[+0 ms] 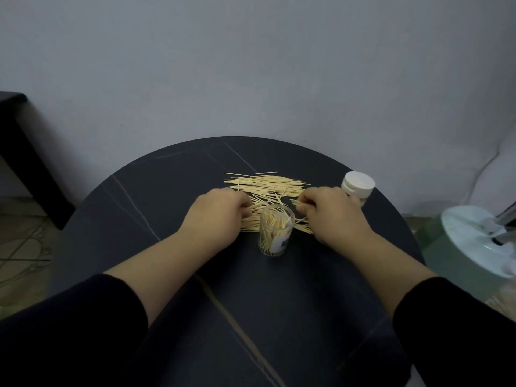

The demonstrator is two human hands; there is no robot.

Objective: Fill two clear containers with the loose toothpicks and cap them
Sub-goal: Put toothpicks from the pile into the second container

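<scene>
Left hand and right hand palm-down, each pinching toothpicks. Open jar upright between them, part-filled. Capped jar behind right hand.

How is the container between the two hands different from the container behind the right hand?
The near container has no cap; the far container wears a white cap. The near container shows toothpicks inside; the far container's body is mostly hidden by the right hand, so its contents cannot be told. The near container stands centrally, the far container near the right edge of the table. Both stand upright.
</scene>
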